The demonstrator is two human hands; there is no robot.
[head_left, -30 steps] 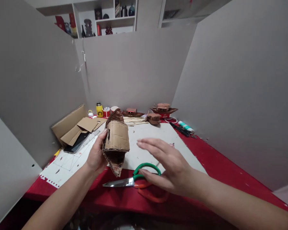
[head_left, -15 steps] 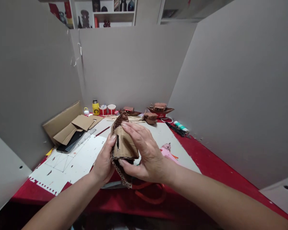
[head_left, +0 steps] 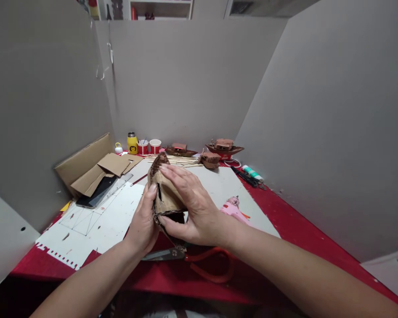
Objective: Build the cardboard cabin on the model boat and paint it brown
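Note:
A brown cardboard model [head_left: 169, 196], curved on top with a dark slot in its side, is held up between both hands over the near part of the table. My left hand [head_left: 144, 221] grips its left side, thumb near the slot. My right hand [head_left: 197, 207] wraps the right side, fingers over the curved top and thumb at the lower open edge. Below them lie scissors [head_left: 215, 277] with red handles. A pink glue gun [head_left: 232, 207] rests on the white sheet, partly behind my right forearm.
Cardboard pieces [head_left: 114, 163] and a drawn-on paper [head_left: 86, 225] lie left. Behind are a yellow bottle [head_left: 132, 144], paper cups [head_left: 155, 146], thin sticks [head_left: 182, 161] and model boats [head_left: 224, 148]. A teal-white tube [head_left: 252, 172] lies right. Grey panels [head_left: 185, 79] surround the table.
The view has tilted down slightly. Both hands and the cardboard model have shifted a little left, and the model is turned somewhat, showing more of the scissors beneath.

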